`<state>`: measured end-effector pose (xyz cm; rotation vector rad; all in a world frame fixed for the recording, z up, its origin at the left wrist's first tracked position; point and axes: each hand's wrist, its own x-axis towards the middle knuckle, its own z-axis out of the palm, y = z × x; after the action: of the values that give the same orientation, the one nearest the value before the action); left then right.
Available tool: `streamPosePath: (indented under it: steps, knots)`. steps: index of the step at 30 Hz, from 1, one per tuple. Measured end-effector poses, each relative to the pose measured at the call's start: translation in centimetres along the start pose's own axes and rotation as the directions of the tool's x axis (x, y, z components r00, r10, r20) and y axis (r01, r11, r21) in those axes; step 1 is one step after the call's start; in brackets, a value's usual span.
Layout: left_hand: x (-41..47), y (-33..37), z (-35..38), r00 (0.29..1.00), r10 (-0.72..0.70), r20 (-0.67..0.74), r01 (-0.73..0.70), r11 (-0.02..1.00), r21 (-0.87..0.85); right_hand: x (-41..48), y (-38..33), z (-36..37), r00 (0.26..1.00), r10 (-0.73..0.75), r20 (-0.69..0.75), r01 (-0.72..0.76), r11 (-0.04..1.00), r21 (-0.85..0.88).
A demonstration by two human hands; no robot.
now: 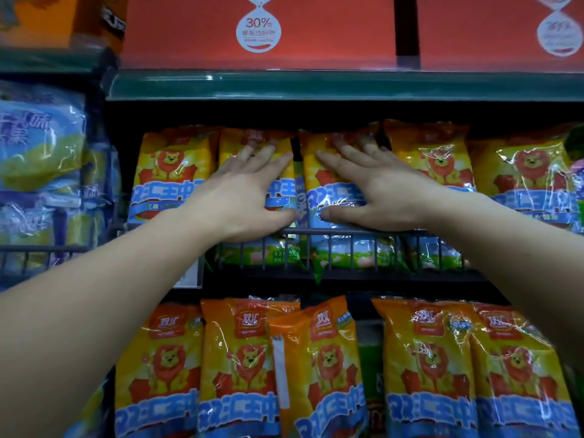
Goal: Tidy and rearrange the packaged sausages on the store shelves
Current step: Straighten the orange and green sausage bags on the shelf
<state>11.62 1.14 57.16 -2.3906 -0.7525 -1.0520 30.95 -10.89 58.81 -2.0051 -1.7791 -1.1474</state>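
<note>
Left hand (249, 188): fingers spread wide and laid flat on the front of the second sausage pack (257, 197) of the middle shelf row; it presses the pack and grips nothing.
Right hand (363, 188): likewise splayed flat, palm on the third sausage pack (328, 197) of the same row; nothing is enclosed by the fingers.
Position of the packs: both stand side by side under the palms, separated by a narrow dark gap between the two thumbs; their lower ends sit behind the wire rail (347, 248) at the shelf front.
Middle row: further yellow packs flank the pressed pair, one at the left end (172, 175) and two at the right (433, 172).
Orientation: every pack stands upright, long axis vertical, printed face outward, leaning slightly back.
Lower row (316, 368): orange-topped packs of the same design, upright; one near the centre is tilted and overlaps its neighbour.
Printing: a cartoon lion, large blue characters "双汇王中王", and a red "双汇" badge on the lower packs.
Upper shelf: red cartons (259, 30) with a white mark reading "30%".
Left bay: blue-and-green bags (41, 137), their writing blurred.
</note>
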Motion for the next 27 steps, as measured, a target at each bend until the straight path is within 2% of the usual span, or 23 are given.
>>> streamPosePath:
  steps: [5,11,15,19,23,27]
  knots:
    - [0.2,0.1,0.1,1.000,-0.009,-0.001,0.009,1.000,-0.023,0.0,0.3,0.3,0.999,-0.007,-0.037,0.004,0.996,-0.093]
    - [0.3,1.0,0.2,0.998,-0.057,-0.026,0.057,0.998,0.023,-0.3,0.1,0.9,0.994,0.054,-0.092,-0.065,0.991,-0.118]
    - [0.4,2.1,0.5,0.993,-0.088,-0.073,0.093,0.993,0.067,-0.5,0.1,1.1,0.996,0.018,-0.091,-0.021,0.999,-0.042]
    - [0.6,3.6,0.8,0.986,-0.120,-0.119,0.127,0.991,0.052,-2.4,0.6,1.2,0.964,-0.007,-0.265,0.030,0.996,0.082]
    - [1.1,5.5,1.0,0.983,-0.101,-0.151,0.110,0.993,0.047,-5.2,3.6,1.6,0.933,0.073,-0.351,-0.032,0.992,0.121]
    - [2.0,7.9,1.4,0.990,-0.019,-0.143,0.017,1.000,-0.020,-7.4,8.1,1.5,0.938,0.177,-0.298,-0.122,0.973,0.194]
